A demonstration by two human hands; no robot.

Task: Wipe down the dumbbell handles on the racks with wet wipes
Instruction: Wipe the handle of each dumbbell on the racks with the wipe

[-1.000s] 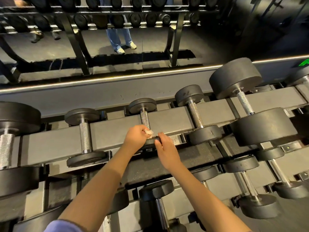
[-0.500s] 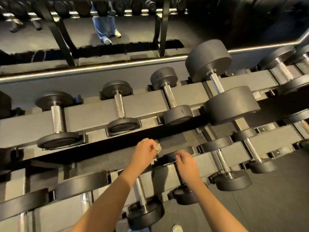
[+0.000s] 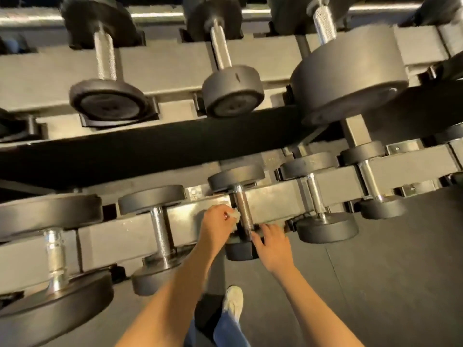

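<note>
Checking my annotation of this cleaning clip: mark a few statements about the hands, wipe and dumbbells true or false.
1. The left hand holds the wipe at a lower-tier dumbbell handle. True.
2. The right hand holds a second wipe. False: it holds nothing and touches that dumbbell's near head.
3. That dumbbell is lifted off the rack. False: it sits on it.
4. A white shoe shows on the floor. True.

Dim, warm light; soft motion blur throughout.
Glare streaks the chrome dumbbell handles (image 3: pixel 104 58); a bright strip (image 3: pixel 155 15) glows along the top; black shadow fills the gap between rack tiers (image 3: pixel 170 66); wide-angle distortion bends the edges.
</note>
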